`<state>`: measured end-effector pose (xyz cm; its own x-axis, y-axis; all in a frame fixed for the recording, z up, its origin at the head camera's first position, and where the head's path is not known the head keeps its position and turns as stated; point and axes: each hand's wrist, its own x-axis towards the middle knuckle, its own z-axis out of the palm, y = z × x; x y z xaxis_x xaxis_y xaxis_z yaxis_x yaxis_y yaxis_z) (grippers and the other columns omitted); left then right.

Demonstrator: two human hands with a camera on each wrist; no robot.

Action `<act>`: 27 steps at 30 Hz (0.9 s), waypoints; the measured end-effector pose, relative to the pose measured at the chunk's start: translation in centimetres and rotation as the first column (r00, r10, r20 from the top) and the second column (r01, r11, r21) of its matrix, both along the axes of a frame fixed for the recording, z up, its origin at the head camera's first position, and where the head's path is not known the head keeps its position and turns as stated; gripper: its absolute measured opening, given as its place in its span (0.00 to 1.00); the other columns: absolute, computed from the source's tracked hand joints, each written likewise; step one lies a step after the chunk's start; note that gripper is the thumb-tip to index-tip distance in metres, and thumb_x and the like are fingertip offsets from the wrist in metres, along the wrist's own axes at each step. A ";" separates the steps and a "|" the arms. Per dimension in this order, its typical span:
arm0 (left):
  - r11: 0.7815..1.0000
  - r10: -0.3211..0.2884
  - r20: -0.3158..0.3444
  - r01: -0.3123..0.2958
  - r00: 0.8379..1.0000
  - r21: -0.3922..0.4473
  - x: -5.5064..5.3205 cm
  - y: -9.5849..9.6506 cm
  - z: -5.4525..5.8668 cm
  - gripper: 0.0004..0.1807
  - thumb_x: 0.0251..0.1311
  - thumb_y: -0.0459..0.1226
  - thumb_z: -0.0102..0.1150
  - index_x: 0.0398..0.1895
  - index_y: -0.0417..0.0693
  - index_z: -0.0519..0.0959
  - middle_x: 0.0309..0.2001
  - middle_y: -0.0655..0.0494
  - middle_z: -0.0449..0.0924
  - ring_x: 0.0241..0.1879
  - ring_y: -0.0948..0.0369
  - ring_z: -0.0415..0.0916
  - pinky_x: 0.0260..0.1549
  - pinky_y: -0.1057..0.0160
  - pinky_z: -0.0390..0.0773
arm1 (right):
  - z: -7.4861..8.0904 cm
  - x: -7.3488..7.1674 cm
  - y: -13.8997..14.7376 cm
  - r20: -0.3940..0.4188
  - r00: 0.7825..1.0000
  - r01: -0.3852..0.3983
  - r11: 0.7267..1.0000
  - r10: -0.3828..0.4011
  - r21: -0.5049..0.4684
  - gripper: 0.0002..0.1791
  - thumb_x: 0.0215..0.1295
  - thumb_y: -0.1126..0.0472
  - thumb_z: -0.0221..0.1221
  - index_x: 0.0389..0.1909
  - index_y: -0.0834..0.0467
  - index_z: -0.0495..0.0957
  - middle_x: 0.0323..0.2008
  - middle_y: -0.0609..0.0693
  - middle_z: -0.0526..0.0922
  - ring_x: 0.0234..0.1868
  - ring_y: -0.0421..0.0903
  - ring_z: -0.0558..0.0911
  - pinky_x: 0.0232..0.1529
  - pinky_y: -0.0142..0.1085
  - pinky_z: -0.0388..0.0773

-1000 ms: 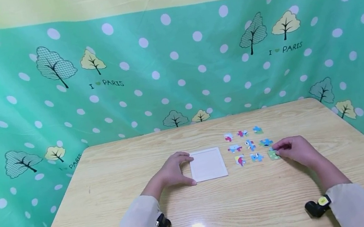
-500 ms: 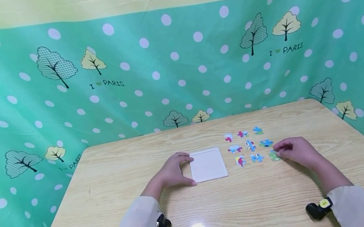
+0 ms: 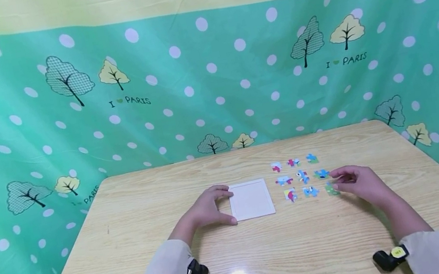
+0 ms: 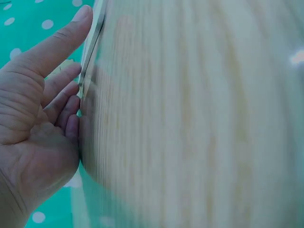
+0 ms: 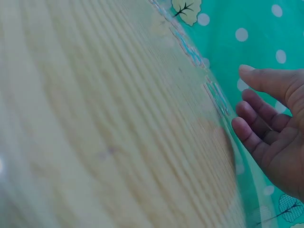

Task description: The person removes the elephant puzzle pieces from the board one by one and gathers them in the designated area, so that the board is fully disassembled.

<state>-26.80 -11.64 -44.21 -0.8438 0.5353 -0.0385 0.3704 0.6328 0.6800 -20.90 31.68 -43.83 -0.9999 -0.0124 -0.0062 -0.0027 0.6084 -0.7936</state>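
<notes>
A white square tray with a raised rim (image 3: 253,216) lies on the table in the head view. My left hand (image 3: 209,210) rests at its left side, thumb and fingers spread wide along that edge. Several jigsaw pieces lie in rows to the tray's right. Close to the green jigsaw piece (image 3: 331,188) at the near right corner of these rows is my right hand (image 3: 360,185). In the right wrist view, the thumb (image 5: 266,78) stands apart from the loosely bent fingers, with nothing between them. The right fingers partly cover the green piece in the head view.
The pale wooden table (image 3: 291,251) reaches back to a green dotted curtain (image 3: 210,80). A blue jigsaw piece (image 3: 321,174) lies just behind the green one, and a red-and-yellow jigsaw piece (image 3: 290,195) sits closest to the tray's right edge.
My right thumb and fingers have parted and come slightly away from the green jigsaw piece, which stays on the table. The left hand and the tray hold their place.
</notes>
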 end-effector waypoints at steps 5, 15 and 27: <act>0.990 0.073 0.055 -0.079 0.996 0.118 0.3 -0.5 0.0 0.43 0.39 0.47 0.80 0.63 0.50 0.75 0.69 0.58 0.65 0.70 0.51 0.58 0.68 0.48 0.55 | 0.3 0.4 -0.2 -0.023 1.000 -0.014 1.000 0.014 -0.019 0.24 0.63 0.57 0.65 0.58 0.62 0.76 0.51 0.59 0.80 0.49 0.52 0.77 0.45 0.35 0.76; 0.842 0.141 0.155 -0.200 0.978 0.501 1.7 -1.7 1.6 0.33 0.50 0.35 0.74 0.61 0.40 0.74 0.63 0.51 0.72 0.63 0.51 0.68 0.62 0.51 0.68 | 1.3 1.2 -0.7 -0.038 0.998 -0.047 0.997 0.044 -0.068 0.27 0.64 0.55 0.65 0.61 0.62 0.73 0.54 0.61 0.77 0.53 0.56 0.76 0.44 0.30 0.78; 0.737 0.196 0.065 -0.190 0.979 0.648 3.5 -4.9 3.3 0.30 0.53 0.31 0.71 0.59 0.33 0.73 0.61 0.46 0.70 0.62 0.51 0.66 0.63 0.49 0.66 | 2.4 2.2 -1.4 -0.138 0.984 -0.130 0.984 0.113 -0.124 0.30 0.66 0.57 0.63 0.66 0.62 0.67 0.61 0.62 0.69 0.57 0.57 0.72 0.48 0.24 0.74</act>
